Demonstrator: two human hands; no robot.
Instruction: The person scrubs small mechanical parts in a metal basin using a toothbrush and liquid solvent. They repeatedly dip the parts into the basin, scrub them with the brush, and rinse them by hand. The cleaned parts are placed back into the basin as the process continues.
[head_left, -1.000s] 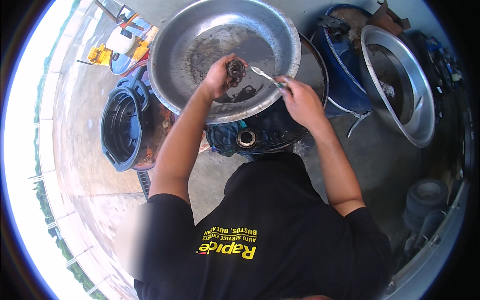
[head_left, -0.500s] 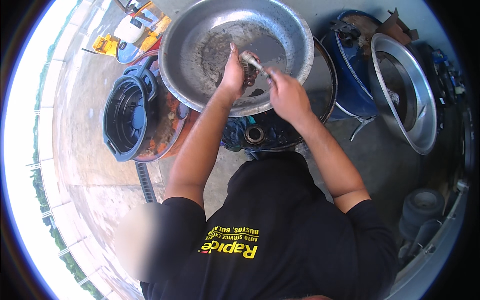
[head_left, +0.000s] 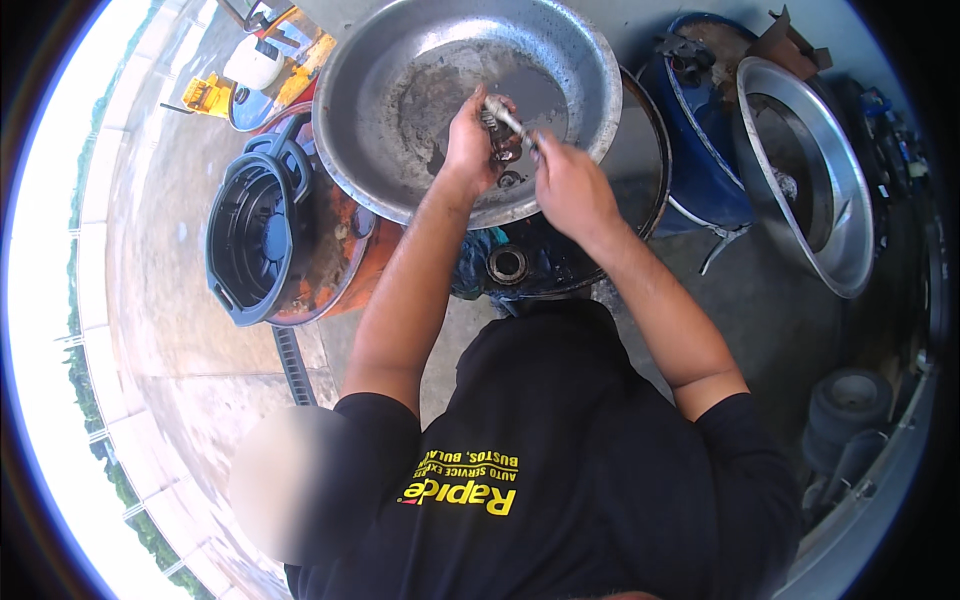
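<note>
Over a wide metal basin, my left hand is closed around a dark, greasy part. Its kind is hard to make out, since my fingers and the brush cover much of it. My right hand grips the handle of a small brush with a pale head. The brush head lies against the part, near my left fingertips. Dirty liquid and dark grime lie in the basin's bottom.
Below the basin is a dark drum top with a round opening. A black drain pan rests on an orange drum at left. At right, a second metal basin leans beside a blue drum. Tyres stand lower right.
The brush head has shifted slightly up the part, and its handle is angled more steeply. Both hands keep their grip. The whole view has moved a little.
</note>
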